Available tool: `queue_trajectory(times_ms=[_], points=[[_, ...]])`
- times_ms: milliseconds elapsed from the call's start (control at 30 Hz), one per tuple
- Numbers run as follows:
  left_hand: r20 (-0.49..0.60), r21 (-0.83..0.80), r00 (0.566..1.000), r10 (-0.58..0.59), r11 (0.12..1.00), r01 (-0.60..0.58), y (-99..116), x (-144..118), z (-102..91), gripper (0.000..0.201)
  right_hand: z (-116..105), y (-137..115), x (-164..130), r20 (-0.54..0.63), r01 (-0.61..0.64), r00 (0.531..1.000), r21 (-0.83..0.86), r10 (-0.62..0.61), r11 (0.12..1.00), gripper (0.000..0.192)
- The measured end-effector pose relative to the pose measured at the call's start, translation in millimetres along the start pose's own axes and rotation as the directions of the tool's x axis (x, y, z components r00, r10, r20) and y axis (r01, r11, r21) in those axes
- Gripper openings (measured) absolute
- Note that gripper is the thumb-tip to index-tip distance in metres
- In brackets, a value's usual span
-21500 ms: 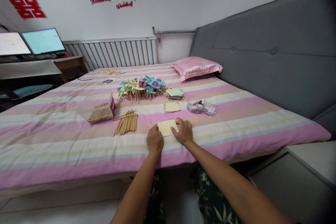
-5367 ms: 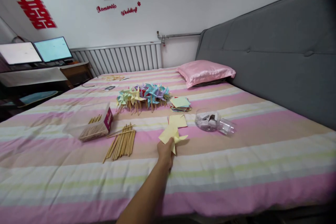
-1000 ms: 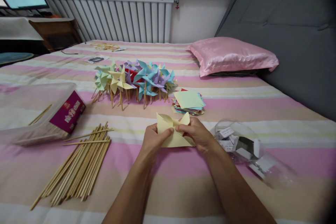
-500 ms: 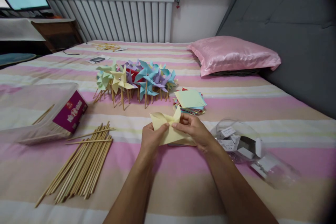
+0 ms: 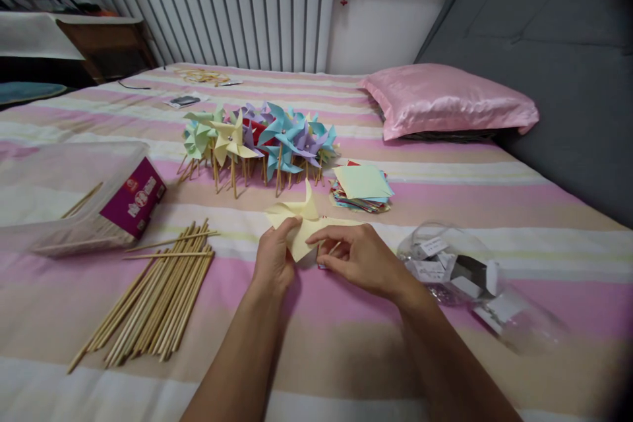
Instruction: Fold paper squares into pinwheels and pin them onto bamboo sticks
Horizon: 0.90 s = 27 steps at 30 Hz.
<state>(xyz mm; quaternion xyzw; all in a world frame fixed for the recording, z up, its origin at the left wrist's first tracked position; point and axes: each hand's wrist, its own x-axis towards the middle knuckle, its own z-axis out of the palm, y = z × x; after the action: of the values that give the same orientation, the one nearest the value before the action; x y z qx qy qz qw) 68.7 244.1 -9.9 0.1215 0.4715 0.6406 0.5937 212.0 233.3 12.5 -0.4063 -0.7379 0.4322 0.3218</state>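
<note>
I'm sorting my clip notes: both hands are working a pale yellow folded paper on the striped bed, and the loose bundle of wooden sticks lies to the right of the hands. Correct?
Not quite. The head view shows the bundle of wooden sticks lying to the left of the hands, not the right. The rest stands: the left hand and right hand work the pale yellow folded paper on the striped bed.

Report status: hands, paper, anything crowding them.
Left hand grip shut on yellow paper pinwheel. Right hand pinching beside it, contents unclear. Clear jar lies close by the right hand.
</note>
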Motion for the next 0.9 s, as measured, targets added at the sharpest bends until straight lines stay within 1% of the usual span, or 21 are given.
queue_trajectory(times_ms=[100, 300, 400, 467, 533, 600, 733, 800, 900], points=[[-0.013, -0.043, 0.998, -0.064, 0.997, 0.063, 1, 2, -1.3, 0.02, 6, 9, 5, -0.02, 0.054, 0.998, 0.047, -0.053, 0.997, 0.034], [0.038, -0.088, 0.987, -0.155, 0.983, 0.158, 3, 2, -0.5, 0.017, 14, 18, 9, -0.064, 0.103, 0.993, 0.049, -0.1, 0.993, 0.031], [0.036, -0.098, 0.986, -0.16, 0.982, 0.163, 2, 1, -0.6, 0.018, 17, 22, 11, -0.102, 0.103, 0.99, 0.054, -0.097, 0.993, 0.027], [0.022, -0.096, 0.989, -0.148, 0.984, 0.149, 2, 1, -0.5, 0.017, 18, 24, 12, -0.116, 0.085, 0.991, 0.098, -0.073, 0.992, 0.021], [0.009, -0.089, 0.993, -0.117, 0.989, 0.118, 1, 0, -0.2, 0.015, 19, 25, 13, -0.135, 0.055, 0.99, 0.177, -0.031, 0.983, 0.016], [0.013, -0.071, 0.999, -0.052, 0.996, 0.053, -1, -1, 0.3, 0.014, 20, 25, 14, -0.164, 0.023, 0.986, 0.263, 0.021, 0.965, 0.016], [0.071, -0.002, 0.993, 0.096, 0.995, -0.096, -5, -2, 0.5, 0.015, 22, 24, 18, -0.23, -0.004, 0.968, 0.389, 0.101, 0.921, 0.02], [0.068, 0.024, 0.99, 0.124, 0.992, -0.125, -6, -2, 0.4, 0.015, 23, 23, 20, -0.255, -0.007, 0.959, 0.418, 0.125, 0.908, 0.022], [0.043, 0.031, 0.992, 0.122, 0.992, -0.123, -7, -3, 1.3, 0.016, 24, 23, 21, -0.287, -0.006, 0.948, 0.412, 0.136, 0.911, 0.022]])
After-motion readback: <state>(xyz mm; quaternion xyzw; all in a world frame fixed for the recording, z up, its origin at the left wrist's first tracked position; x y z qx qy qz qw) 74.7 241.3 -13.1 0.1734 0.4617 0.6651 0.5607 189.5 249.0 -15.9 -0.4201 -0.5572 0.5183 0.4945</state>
